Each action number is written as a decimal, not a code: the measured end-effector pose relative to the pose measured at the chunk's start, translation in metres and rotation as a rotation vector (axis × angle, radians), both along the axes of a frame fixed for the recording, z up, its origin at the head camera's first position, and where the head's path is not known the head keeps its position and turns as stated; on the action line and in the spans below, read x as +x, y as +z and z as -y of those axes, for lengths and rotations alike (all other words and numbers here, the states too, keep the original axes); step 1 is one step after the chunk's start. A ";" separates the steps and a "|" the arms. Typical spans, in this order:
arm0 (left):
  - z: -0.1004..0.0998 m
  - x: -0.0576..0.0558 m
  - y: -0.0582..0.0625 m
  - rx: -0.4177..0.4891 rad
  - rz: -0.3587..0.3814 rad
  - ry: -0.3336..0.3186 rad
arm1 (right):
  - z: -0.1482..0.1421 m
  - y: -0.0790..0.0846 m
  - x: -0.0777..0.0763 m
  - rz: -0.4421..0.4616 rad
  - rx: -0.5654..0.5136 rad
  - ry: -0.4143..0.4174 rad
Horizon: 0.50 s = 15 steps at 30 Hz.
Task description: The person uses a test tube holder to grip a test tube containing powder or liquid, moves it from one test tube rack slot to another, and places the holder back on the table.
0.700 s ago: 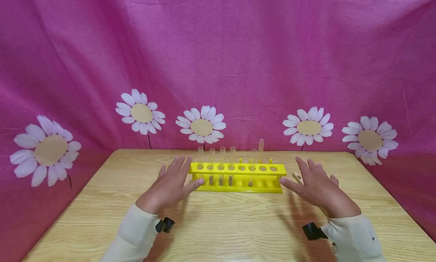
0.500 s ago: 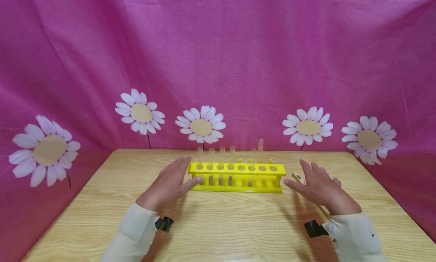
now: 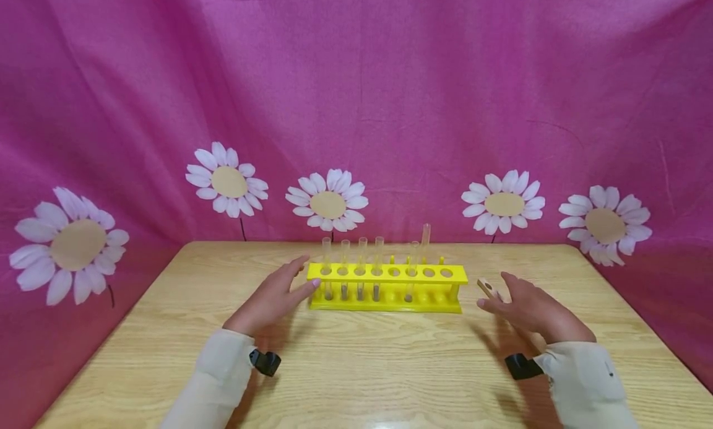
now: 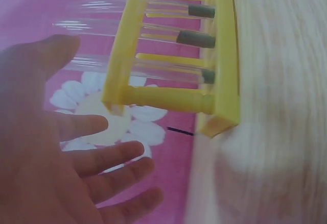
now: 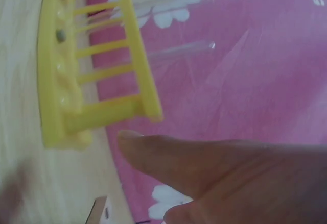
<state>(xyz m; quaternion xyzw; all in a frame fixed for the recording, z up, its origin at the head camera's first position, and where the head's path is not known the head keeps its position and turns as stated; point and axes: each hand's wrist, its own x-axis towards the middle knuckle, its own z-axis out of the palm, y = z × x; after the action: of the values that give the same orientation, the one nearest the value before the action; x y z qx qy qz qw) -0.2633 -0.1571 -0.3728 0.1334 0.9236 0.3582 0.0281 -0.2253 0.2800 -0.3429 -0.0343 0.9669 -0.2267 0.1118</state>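
Left hand (image 3: 273, 302), grip spread wide just beside the left end of a yellow test-tube rack (image 3: 395, 280), right hand (image 3: 537, 311), grip loosely spread near a wooden piece (image 3: 483, 285), rack upright on the surface (image 3: 379, 367) between them

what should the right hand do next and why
Probably lower the right hand and grasp the wooden test-tube clamp: that hand holds nothing, partly covers it in the head view, and is apart from the yellow test-tube rack.
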 end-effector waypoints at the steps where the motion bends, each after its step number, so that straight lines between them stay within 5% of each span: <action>1: 0.000 -0.001 -0.002 0.012 -0.001 -0.001 | -0.002 -0.002 -0.001 0.010 0.002 -0.002; 15: 0.000 -0.014 -0.022 0.214 0.007 0.001 | -0.021 -0.021 -0.010 0.064 0.053 -0.002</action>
<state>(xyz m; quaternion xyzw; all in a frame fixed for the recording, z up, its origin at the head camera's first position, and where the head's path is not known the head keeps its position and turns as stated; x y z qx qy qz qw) -0.2775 -0.1566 -0.3947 0.1341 0.8801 0.4551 0.0166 -0.2353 0.3012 -0.3643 -0.0231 0.9686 -0.2019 0.1432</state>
